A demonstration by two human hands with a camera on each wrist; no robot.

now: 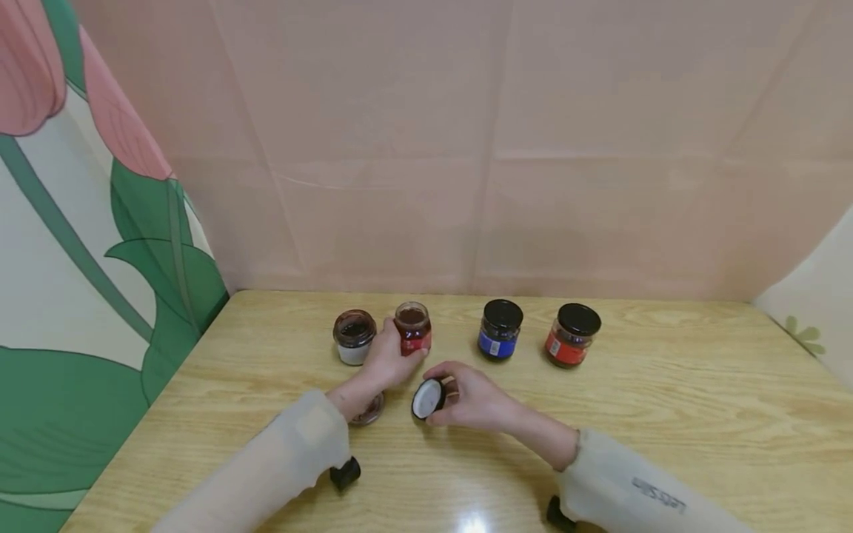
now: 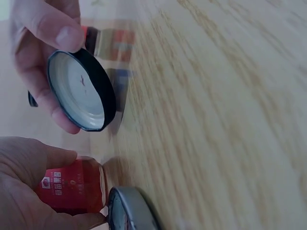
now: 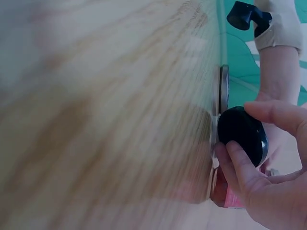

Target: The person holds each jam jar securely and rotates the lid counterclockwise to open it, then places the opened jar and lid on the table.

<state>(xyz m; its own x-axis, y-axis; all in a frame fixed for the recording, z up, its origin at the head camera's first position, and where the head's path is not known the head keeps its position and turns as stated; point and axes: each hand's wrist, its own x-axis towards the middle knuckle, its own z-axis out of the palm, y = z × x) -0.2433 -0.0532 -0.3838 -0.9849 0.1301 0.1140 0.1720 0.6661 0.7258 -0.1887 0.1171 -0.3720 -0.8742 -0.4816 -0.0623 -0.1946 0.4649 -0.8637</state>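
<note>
My left hand grips a small glass jar with a red label and dark red contents; its mouth is uncovered. In front of it, my right hand pinches a black lid by the rim, tilted so that its pale inner side shows. The left wrist view shows that inner side of the lid above the red-labelled jar. From the right wrist, the lid's black top is visible. Lid and jar are apart.
Left of the held jar stands another uncovered jar with a white label. A loose lid lies on the wooden table, partly behind the left wrist. To the right stand a blue-labelled jar and a red-labelled jar, both with black lids.
</note>
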